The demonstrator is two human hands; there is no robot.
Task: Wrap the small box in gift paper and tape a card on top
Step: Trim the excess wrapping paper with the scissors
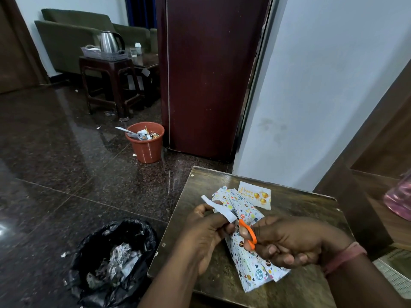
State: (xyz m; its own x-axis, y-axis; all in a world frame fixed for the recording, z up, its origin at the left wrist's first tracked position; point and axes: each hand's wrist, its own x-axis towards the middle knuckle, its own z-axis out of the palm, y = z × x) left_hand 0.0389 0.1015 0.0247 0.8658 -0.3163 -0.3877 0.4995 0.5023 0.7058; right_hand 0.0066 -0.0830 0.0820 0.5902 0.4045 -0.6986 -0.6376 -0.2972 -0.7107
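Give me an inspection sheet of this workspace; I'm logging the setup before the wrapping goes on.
Surface: dark wooden table, worn top, near a white wall.
Job's things: patterned gift paper lying on the table; Happy Birthday card flat beyond it; white paper strip; orange-handled scissors. The box is not distinguishable.
Clutter: black bin bag with paper scraps on the floor at left; pink bag at right edge.
Hands: left hand pinches the strip; right hand grips the scissors.
Cables: nothing seen.
Surroundings: orange bucket of rubbish, maroon fridge, kettle on a stool, green sofa.
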